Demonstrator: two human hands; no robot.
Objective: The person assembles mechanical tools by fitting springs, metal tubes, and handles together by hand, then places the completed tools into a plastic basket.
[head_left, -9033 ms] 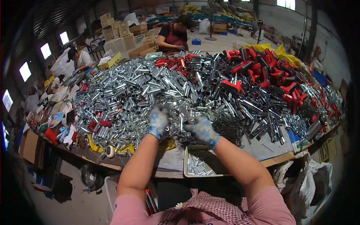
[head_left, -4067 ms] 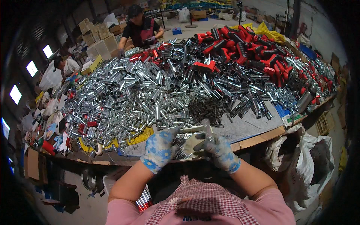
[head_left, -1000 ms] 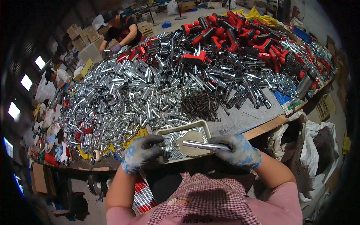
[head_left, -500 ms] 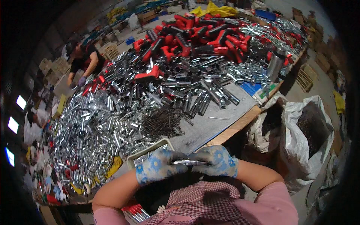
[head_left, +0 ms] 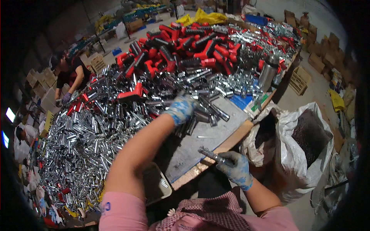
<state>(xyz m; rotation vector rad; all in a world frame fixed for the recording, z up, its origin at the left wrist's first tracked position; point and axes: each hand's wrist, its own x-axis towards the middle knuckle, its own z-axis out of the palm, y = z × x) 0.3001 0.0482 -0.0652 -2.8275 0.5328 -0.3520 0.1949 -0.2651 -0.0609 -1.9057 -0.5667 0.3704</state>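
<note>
My left hand [head_left: 180,109], in a blue-and-white work glove, reaches far out over the table and lies on the edge of a big heap of shiny metal tubes [head_left: 100,134]. Whether its fingers hold a tube I cannot tell. My right hand [head_left: 235,167], also gloved, stays near the table's front edge and grips a slim metal rod [head_left: 210,154] that points up and left. A shallow metal tray [head_left: 156,184] with a few parts sits under my left forearm. Red-handled parts [head_left: 181,54] are piled further back.
A large white sack [head_left: 304,150] of dark scrap stands open on the floor at the right. A steel flask [head_left: 268,71] stands near the table's right edge. A person in dark clothes [head_left: 71,77] works at the far left; another person [head_left: 23,136] sits at the left rim. Cardboard boxes lie beyond.
My left hand has let go of the rod and stretched out to the heap of tubes. My right hand keeps the rod near the table edge. The view has swung to the right.
</note>
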